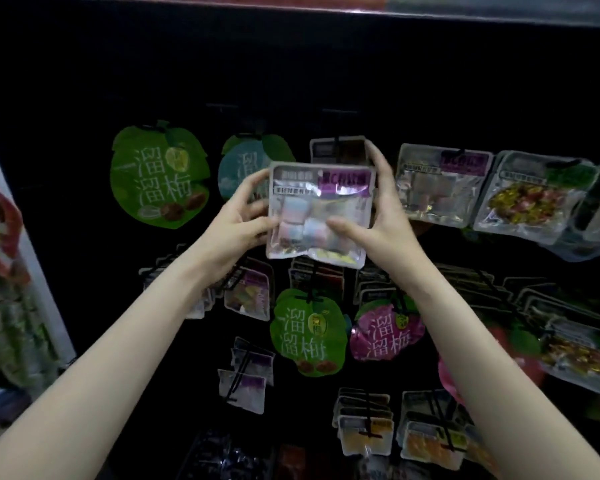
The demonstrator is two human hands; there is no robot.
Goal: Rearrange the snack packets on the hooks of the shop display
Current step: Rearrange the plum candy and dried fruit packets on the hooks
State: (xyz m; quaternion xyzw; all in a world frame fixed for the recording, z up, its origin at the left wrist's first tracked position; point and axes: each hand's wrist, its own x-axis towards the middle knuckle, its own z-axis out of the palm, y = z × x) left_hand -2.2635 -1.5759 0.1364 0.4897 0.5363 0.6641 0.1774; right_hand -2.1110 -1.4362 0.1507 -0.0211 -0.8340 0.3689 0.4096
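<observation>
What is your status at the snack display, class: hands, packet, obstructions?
Both hands, left hand and right hand, gripping clear purple-label packet. Packet off hook, held before top row. Nothing blocking.

You see two green leaf-shaped packets (159,174), one teal (243,168), one pink (387,332); two hands (234,230).

display: dark hook panel (84,271) | hung: snack packets (160,174) | lower rows blurred, probably same

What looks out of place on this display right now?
The clear packet is off any hook, held between the left hand and right hand. In the lower row, a green leaf-shaped packet hangs among clear ones.
</observation>
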